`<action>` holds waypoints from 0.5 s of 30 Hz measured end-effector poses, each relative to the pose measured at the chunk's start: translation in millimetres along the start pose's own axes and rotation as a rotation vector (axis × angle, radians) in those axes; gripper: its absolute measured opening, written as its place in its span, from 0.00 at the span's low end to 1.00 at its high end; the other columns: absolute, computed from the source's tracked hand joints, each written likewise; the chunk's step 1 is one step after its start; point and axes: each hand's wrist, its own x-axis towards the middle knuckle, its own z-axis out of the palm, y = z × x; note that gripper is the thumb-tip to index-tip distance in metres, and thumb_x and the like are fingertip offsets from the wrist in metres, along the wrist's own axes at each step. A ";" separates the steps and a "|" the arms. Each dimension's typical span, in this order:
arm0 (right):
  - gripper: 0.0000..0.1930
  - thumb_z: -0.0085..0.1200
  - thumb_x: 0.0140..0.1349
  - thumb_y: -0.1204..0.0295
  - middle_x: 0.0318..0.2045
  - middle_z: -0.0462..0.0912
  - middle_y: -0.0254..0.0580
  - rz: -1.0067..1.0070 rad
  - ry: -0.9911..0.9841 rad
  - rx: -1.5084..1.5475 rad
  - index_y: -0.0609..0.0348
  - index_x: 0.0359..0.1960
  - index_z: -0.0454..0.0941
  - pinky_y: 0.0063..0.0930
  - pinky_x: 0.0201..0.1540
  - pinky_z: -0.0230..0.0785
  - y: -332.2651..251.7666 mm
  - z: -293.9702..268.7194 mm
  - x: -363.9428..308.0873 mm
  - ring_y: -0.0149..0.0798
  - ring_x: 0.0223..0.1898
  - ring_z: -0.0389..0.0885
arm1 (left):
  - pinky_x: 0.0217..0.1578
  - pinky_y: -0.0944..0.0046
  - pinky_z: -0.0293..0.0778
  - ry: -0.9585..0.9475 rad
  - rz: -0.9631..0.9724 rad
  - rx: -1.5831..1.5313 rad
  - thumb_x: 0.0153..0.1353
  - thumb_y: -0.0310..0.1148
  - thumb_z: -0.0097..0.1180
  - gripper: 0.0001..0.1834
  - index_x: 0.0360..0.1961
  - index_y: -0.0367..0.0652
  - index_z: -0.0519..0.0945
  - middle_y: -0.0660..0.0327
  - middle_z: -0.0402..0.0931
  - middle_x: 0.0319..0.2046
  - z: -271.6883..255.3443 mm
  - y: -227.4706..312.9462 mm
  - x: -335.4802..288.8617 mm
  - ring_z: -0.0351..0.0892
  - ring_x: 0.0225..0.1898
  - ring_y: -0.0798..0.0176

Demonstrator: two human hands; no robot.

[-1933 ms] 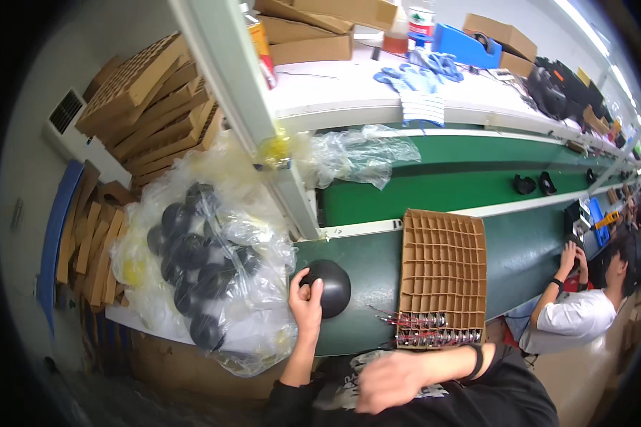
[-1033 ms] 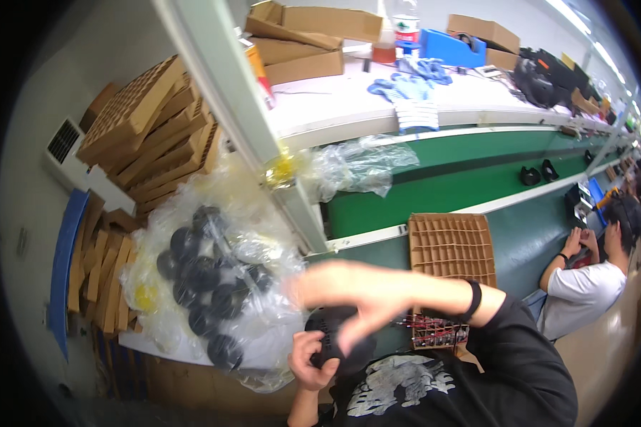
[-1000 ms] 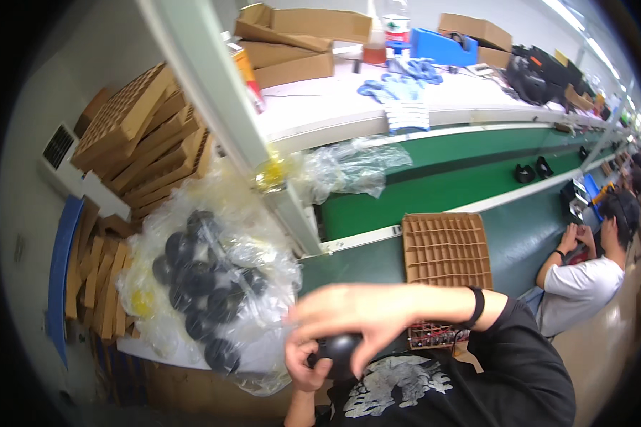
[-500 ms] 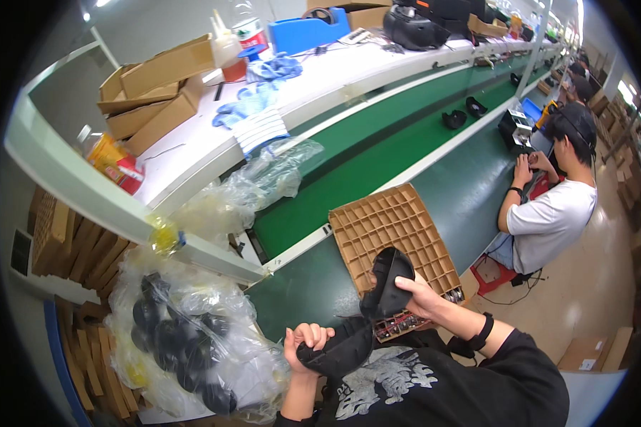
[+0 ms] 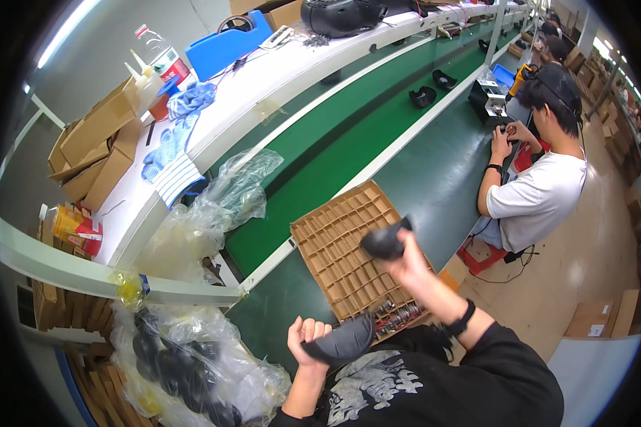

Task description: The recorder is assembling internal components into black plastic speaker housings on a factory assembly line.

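My left hand is closed around one end of a black, half-round plastic shell, held low in front of my shirt. Raised above the cardboard divider tray, my right hand grips a second black plastic shell, slightly blurred by motion. The tray has many small square cells. Small metal parts with red bits fill cells along its near edge, while the far cells look bare.
At left, a clear plastic bag holds several black rounded parts. A green conveyor belt runs beyond the dark bench, carrying black shells. A co-worker sits at right. Gloves, a cardboard box and bottles stand on the white shelf.
My right hand has lifted its shell away from the other one and out over the tray, tilting it. My left hand keeps its shell, now turned. The whole view has shifted.
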 end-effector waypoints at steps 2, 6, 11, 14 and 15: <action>0.24 0.48 0.62 0.57 0.54 0.70 0.49 -0.118 0.101 0.093 0.56 0.55 0.62 0.56 0.57 0.63 -46.7 -14.8 55.2 0.48 0.54 0.72 | 0.22 0.66 0.54 -0.070 -0.024 0.006 0.64 0.45 0.36 0.26 0.07 0.51 0.58 0.67 0.52 0.07 -14.0 -0.8 -6.2 0.50 0.16 0.67; 0.23 0.52 0.59 0.53 0.52 0.73 0.44 -0.016 0.293 0.009 0.48 0.53 0.66 0.52 0.58 0.61 -104.9 -74.5 136.2 0.46 0.53 0.73 | 0.23 0.63 0.59 0.280 0.091 -0.088 0.62 0.47 0.39 0.25 0.09 0.54 0.55 0.68 0.55 0.08 -29.4 16.5 -13.6 0.57 0.16 0.66; 0.29 0.57 0.54 0.49 0.55 0.72 0.43 0.015 0.388 -0.114 0.47 0.55 0.66 0.50 0.62 0.50 -130.2 -114.5 172.2 0.46 0.56 0.71 | 0.39 0.46 0.74 0.383 0.209 -0.184 0.65 0.49 0.33 0.26 0.12 0.51 0.65 0.58 0.76 0.18 -43.9 36.0 -27.3 0.77 0.28 0.50; 0.31 0.57 0.55 0.51 0.58 0.69 0.49 0.004 0.504 -0.066 0.51 0.58 0.64 0.50 0.65 0.45 -133.1 -123.3 184.0 0.47 0.60 0.66 | 0.40 0.46 0.74 0.458 0.238 -0.146 0.66 0.49 0.33 0.25 0.13 0.51 0.67 0.56 0.77 0.21 -58.6 37.6 -28.2 0.78 0.30 0.49; 0.32 0.56 0.56 0.51 0.58 0.68 0.52 -0.043 0.670 -0.008 0.53 0.59 0.63 0.49 0.65 0.44 -130.3 -120.1 186.1 0.48 0.61 0.65 | 0.40 0.46 0.74 0.463 0.247 -0.153 0.66 0.49 0.33 0.25 0.13 0.51 0.67 0.56 0.77 0.21 -57.7 37.8 -29.8 0.78 0.30 0.49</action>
